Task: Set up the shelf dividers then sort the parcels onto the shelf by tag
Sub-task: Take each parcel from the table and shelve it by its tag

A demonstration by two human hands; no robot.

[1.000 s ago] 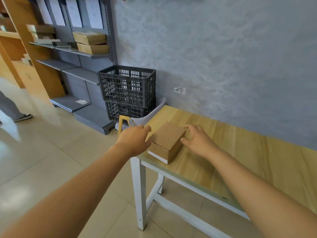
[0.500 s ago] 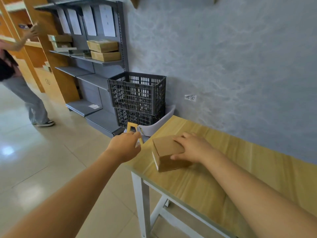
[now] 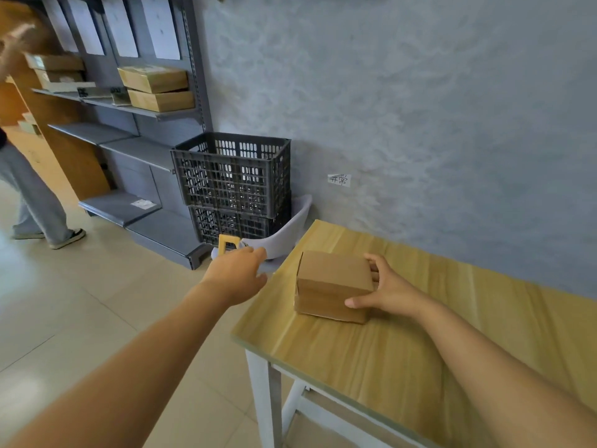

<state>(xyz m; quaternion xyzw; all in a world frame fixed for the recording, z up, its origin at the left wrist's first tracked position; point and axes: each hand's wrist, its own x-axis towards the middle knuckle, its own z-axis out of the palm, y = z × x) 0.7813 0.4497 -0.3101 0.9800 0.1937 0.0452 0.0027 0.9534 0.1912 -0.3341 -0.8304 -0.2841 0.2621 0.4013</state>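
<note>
A plain brown cardboard parcel [image 3: 329, 279] lies near the left corner of the wooden table [image 3: 355, 357]. My right hand [image 3: 387, 292] grips its right end, thumb on the near side and fingers behind. My left hand [image 3: 235, 270] hovers off the table's left edge, apart from the parcel, holding nothing. The grey metal shelf [image 3: 142, 150] stands at the far left. Two stacked parcels [image 3: 155, 87] sit on its upper level, further parcels [image 3: 53, 69] to their left, with small tag cards [image 3: 119, 93] between. White sheets hang on its back panel.
Two stacked black crates [image 3: 232, 176] stand between shelf and table. A white chair [image 3: 287, 234] sits beside them, with a yellow looped object [image 3: 227, 245] by it. Another person [image 3: 35, 195] walks at the far left. A paper label [image 3: 339, 180] is stuck on the grey wall.
My left hand has come off the parcel and drawn back past the table edge. My right hand has turned the parcel and now grips its right end. The other person has walked into view.
</note>
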